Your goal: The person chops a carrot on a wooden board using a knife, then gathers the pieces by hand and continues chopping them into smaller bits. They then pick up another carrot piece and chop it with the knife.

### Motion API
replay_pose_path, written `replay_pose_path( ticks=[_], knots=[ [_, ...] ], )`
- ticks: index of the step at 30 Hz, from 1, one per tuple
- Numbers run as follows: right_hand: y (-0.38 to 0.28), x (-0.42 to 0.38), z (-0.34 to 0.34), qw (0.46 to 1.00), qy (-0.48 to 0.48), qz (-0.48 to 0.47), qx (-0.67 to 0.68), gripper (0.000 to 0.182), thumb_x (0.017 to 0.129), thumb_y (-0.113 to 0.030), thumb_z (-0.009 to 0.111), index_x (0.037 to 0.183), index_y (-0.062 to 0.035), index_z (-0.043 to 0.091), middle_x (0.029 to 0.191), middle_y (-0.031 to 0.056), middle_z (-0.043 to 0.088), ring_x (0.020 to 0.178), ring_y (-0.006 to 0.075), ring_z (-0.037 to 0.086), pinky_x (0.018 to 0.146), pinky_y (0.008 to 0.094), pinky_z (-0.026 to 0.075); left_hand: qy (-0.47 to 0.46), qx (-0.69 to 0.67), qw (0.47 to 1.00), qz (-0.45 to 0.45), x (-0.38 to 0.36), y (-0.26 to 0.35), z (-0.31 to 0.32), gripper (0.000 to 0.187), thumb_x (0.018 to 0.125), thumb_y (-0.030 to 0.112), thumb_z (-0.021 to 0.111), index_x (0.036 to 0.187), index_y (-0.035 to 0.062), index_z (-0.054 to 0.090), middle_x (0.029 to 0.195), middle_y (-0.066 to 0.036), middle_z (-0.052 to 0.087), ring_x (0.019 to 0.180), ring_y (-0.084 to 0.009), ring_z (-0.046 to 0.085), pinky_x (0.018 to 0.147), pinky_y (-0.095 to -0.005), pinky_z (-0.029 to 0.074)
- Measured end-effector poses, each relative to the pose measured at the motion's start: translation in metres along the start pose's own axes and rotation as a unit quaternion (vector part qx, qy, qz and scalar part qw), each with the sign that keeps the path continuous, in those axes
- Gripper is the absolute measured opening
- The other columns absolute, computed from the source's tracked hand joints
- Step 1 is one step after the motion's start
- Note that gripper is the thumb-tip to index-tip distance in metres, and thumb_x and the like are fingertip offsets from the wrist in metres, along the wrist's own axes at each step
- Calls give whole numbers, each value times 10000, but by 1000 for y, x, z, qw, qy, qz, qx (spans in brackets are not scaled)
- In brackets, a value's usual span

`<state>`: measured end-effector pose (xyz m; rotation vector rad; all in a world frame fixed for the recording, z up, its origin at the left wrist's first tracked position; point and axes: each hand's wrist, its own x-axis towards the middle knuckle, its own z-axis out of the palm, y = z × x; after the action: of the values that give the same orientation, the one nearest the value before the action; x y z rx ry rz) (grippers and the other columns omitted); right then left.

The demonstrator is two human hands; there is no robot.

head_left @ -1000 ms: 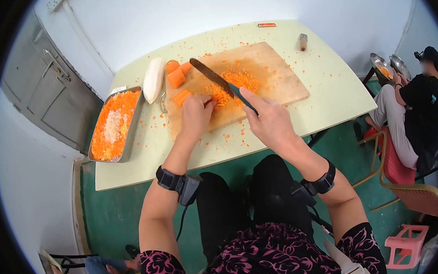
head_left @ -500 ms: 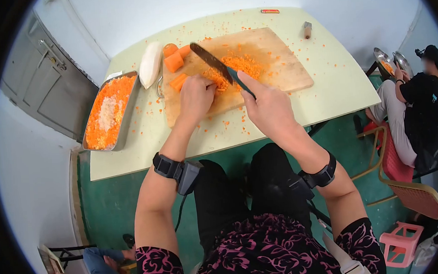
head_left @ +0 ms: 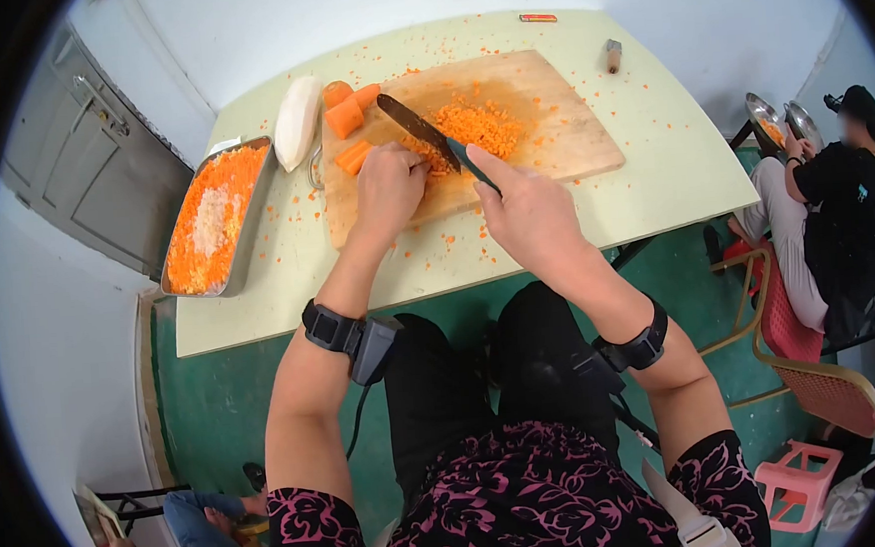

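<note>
My right hand (head_left: 532, 213) is wrapped round the green handle of a knife (head_left: 419, 126), whose dark blade points up and to the left over the wooden cutting board (head_left: 569, 135). Just left of the blade, my left hand (head_left: 390, 188) presses its bent fingers on carrot pieces at the board's lower left part. Its fingertips are partly hidden. Finely chopped carrot (head_left: 479, 129) lies heaped to the right of the blade. Carrot sticks (head_left: 353, 158) lie beyond my left knuckles, and larger carrot chunks (head_left: 344, 119) rest at the board's upper left edge.
A metal tray (head_left: 250, 225) of chopped carrot and pale bits stands at the table's left, near a peeled white radish (head_left: 296, 124). A red object (head_left: 538, 18) and a small wooden-handled tool (head_left: 614, 56) lie at the back. Another person (head_left: 844, 198) sits at right beside metal bowls.
The knife has come down slightly and closer to the fingers of my left hand. The whole view has shifted a little. My left hand stays on the carrot.
</note>
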<state>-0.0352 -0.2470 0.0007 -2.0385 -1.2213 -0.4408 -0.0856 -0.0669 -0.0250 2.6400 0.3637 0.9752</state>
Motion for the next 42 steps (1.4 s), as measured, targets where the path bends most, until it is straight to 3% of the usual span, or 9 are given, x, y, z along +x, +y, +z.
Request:
replay_pose_path(
  ticks=[3, 12, 15, 18, 24, 27, 33, 36, 42],
  knots=[
    [-9, 5, -17, 998, -24, 43, 35, 351, 826, -138, 561, 1172, -78, 559, 646, 174, 578, 578, 322, 586, 526, 412, 472, 9, -5, 1000, -3, -2, -3, 3, 98, 699, 64, 654, 764, 2, 695, 767, -132, 632, 758, -300, 564, 695, -377, 455],
    [-13, 6, -17, 997, -5, 57, 49, 312, 816, -102, 586, 1127, -85, 598, 652, 177, 591, 577, 337, 569, 566, 406, 472, -1, 2, 1000, -13, -3, 0, 0, 115, 704, 75, 657, 786, 8, 701, 785, -128, 637, 773, -295, 569, 711, -373, 457],
    [-3, -1, -1, 1000, -19, 13, 3, 364, 822, -129, 558, 1178, -52, 546, 647, 177, 583, 592, 333, 589, 539, 419, 478, -2, 2, 1000, -9, -3, -2, 1, 128, 708, 80, 658, 805, 10, 703, 789, -128, 641, 773, -294, 572, 710, -371, 456],
    [-4, 5, -9, 998, -50, 37, 11, 360, 824, -131, 558, 1174, -49, 548, 666, 190, 590, 591, 341, 588, 543, 420, 479, 0, 5, 1000, 1, -2, 0, -1, 130, 710, 80, 656, 809, 10, 703, 790, -128, 643, 774, -293, 572, 710, -369, 456],
    [-3, 3, 1, 999, 26, -7, 22, 317, 814, -105, 585, 1129, -65, 590, 601, 176, 572, 541, 341, 558, 545, 420, 462, -10, 14, 1000, -10, -4, 2, -2, 126, 710, 82, 657, 803, 8, 700, 799, -141, 646, 772, -294, 574, 703, -368, 456],
    [-8, 9, -12, 998, -24, 49, 21, 316, 814, -109, 585, 1128, -73, 592, 610, 178, 575, 553, 342, 561, 546, 422, 461, 6, 11, 1000, -6, -3, 2, -2, 103, 693, 81, 660, 762, 15, 700, 765, -138, 641, 758, -295, 568, 692, -379, 455],
    [-6, 2, -3, 1000, 15, 15, 6, 321, 811, -110, 588, 1131, -81, 592, 607, 173, 577, 554, 342, 563, 541, 414, 459, 5, -14, 999, -39, -3, 2, -2, 95, 684, 87, 667, 735, 11, 695, 738, -147, 635, 720, -310, 562, 681, -392, 454],
    [-10, 9, -15, 999, -27, 33, 21, 342, 818, -120, 561, 1147, -27, 554, 625, 181, 580, 571, 329, 586, 525, 424, 471, 10, -12, 999, -38, -3, 0, 0, 94, 682, 86, 671, 731, 9, 693, 737, -152, 634, 719, -313, 561, 680, -395, 452],
    [-11, 5, -1, 1000, -13, 14, -12, 332, 811, -112, 586, 1138, -55, 582, 599, 172, 572, 553, 337, 571, 535, 410, 457, 7, -13, 999, -39, -3, 2, -1, 94, 673, 78, 673, 732, 7, 691, 742, -153, 632, 733, -312, 560, 683, -396, 449]
  ],
)
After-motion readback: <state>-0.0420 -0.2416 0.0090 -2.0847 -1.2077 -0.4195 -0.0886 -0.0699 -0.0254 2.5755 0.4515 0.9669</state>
